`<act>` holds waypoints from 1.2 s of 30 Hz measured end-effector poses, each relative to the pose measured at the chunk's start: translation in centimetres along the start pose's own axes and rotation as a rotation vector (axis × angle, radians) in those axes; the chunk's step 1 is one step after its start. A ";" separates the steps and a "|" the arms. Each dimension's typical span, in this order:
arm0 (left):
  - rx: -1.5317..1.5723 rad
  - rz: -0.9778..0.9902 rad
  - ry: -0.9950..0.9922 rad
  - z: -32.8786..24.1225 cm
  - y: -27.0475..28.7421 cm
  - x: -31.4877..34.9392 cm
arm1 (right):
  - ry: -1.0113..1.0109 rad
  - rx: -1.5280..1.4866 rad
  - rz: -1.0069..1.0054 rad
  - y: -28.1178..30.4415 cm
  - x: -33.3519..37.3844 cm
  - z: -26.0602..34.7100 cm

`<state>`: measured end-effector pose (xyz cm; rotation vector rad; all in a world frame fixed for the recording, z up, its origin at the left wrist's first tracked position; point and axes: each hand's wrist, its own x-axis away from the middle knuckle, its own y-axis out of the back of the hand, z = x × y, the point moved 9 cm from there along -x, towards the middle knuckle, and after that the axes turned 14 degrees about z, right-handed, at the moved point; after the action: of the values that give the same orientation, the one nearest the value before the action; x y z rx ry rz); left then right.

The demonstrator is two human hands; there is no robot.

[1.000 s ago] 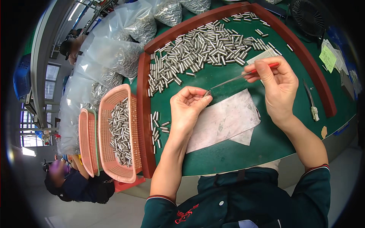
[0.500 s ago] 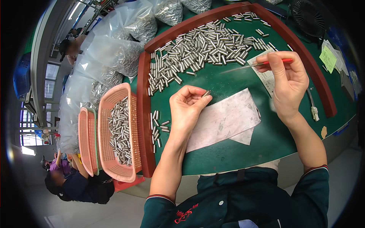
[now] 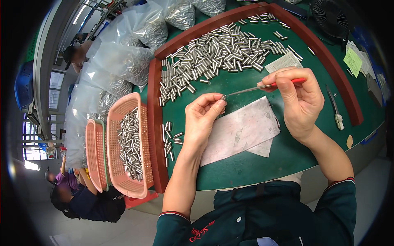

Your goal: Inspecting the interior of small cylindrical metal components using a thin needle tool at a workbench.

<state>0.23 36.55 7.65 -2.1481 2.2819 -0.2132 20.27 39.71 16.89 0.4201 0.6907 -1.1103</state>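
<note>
Between thumb and forefinger, my left hand (image 3: 204, 113) pinches a small metal cylinder (image 3: 223, 97), one end showing past the fingertips. My right hand (image 3: 301, 102) grips the red handle of a thin tool (image 3: 250, 89) with a long metal shaft; its tip reaches the cylinder's exposed end. Whether the tip is inside or only touching, I cannot tell. Below the hands lies a folded whitish cloth (image 3: 242, 132), smudged grey. A big pile of similar metal cylinders (image 3: 217, 51) spreads over the green table beyond my hands.
A dark red wooden rail (image 3: 155, 119) borders the work area. Left of it stand a pink basket (image 3: 110, 135) of cylinders and clear bags (image 3: 131, 65) of more. A printed paper (image 3: 283, 61), a knife-like tool (image 3: 337, 112) and a black fan (image 3: 330, 18) are on the right. Other people (image 3: 88, 201) sit at left.
My right hand has moved down and left, bringing the tool's tip to the cylinder in my left hand. The left hand has hardly moved.
</note>
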 end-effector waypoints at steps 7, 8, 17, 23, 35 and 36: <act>-0.004 0.010 0.033 0.2 -0.2 0.2 | -0.028 0.012 0.014 -0.5 0.3 -0.3; -0.002 0.016 0.035 0.2 -0.2 0.1 | -0.031 0.020 0.017 -0.5 0.2 -0.4; 0.001 0.012 0.020 0.0 0.0 0.0 | 0.327 0.333 0.279 -3.5 0.4 3.4; -0.101 -0.098 -0.093 -1.8 1.2 0.3 | 0.347 0.346 0.362 -4.0 0.3 4.0; -0.629 -0.362 -0.156 -5.9 3.9 8.5 | 0.337 0.382 0.302 -2.9 0.8 4.0; -0.643 -0.382 -0.154 -5.7 4.1 9.3 | 0.336 0.375 0.302 -3.0 0.8 3.9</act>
<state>-4.97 28.10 13.77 -2.7453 2.0111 0.7660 18.91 35.52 19.26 1.0153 0.6824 -0.8867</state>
